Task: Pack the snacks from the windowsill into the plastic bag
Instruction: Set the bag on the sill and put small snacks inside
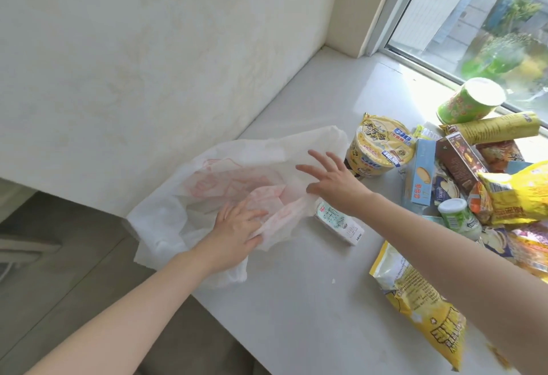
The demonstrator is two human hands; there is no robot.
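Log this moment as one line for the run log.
left hand: pinches plastic bag edge | right hand: open over bag | snacks: piled on windowsill, right of bag

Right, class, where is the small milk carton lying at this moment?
The milk carton lies on the windowsill mid-frame in the head view, beside the right edge of the plastic bag, below the right hand and near the noodle cup.
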